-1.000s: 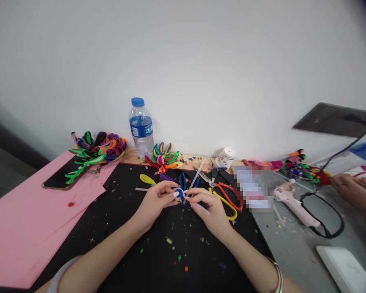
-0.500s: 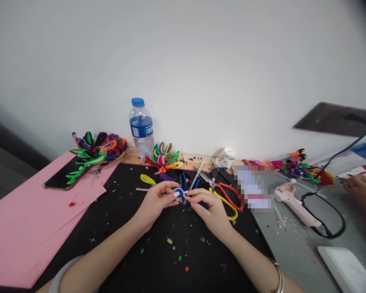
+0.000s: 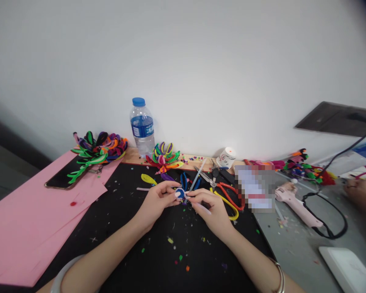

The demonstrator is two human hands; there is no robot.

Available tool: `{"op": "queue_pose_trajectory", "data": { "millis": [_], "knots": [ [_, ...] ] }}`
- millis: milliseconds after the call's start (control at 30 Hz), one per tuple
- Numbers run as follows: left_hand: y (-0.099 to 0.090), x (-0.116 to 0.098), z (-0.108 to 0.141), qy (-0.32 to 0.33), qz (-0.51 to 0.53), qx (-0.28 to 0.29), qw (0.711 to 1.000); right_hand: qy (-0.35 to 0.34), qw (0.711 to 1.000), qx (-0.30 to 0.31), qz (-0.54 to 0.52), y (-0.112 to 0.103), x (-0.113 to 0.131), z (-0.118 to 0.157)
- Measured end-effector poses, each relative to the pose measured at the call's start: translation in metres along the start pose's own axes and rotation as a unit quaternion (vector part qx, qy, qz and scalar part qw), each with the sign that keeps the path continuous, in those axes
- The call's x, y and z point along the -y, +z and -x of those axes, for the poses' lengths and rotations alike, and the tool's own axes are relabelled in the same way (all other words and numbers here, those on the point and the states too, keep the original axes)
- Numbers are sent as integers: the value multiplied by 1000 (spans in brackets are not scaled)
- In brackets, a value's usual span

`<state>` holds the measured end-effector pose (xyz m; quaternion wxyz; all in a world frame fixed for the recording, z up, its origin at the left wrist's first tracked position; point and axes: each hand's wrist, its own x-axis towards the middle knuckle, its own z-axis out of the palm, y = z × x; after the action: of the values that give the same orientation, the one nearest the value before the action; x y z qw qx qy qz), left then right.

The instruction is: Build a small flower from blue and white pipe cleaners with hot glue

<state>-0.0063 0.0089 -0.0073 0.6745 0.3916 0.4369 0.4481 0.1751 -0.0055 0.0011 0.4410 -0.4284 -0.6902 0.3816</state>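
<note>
My left hand [image 3: 158,201] pinches a small blue and pale pink coiled piece [image 3: 180,193] between thumb and fingers, above the black mat [image 3: 134,260]. From the right, my right hand [image 3: 209,209] closes its fingertips on the pale edge of the same piece. Just behind the hands lie blue loops [image 3: 196,183], a purple loop [image 3: 167,177], a yellow loop [image 3: 148,179] and a translucent stick [image 3: 197,175]. Red-handled pliers [image 3: 230,193] and a yellow bent piece [image 3: 232,211] rest right of my right hand.
A water bottle [image 3: 142,130] and a paper cup [image 3: 226,157] stand by the wall. Pink sheets [image 3: 30,219] and a phone [image 3: 59,175] lie left. At right are a corded glue gun [image 3: 300,207], a white device [image 3: 349,268] and another person's hand [image 3: 361,191].
The view has shifted slightly, so the scene sits a little further right. Both hands keep their hold on the small piece, with hardly any visible finger movement.
</note>
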Motion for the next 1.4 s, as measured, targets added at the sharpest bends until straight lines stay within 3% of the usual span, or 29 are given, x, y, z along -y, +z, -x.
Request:
{"op": "queue_pose_trajectory", "data": {
  "millis": [733,1400],
  "knots": [
    [2,-3,1,9,-16,-14,1000,11,1000,-2,-1,1,2,0],
    [0,1,1,24,-13,14,1000,-7,1000,-16,1,0,0,1]
  ]
}}
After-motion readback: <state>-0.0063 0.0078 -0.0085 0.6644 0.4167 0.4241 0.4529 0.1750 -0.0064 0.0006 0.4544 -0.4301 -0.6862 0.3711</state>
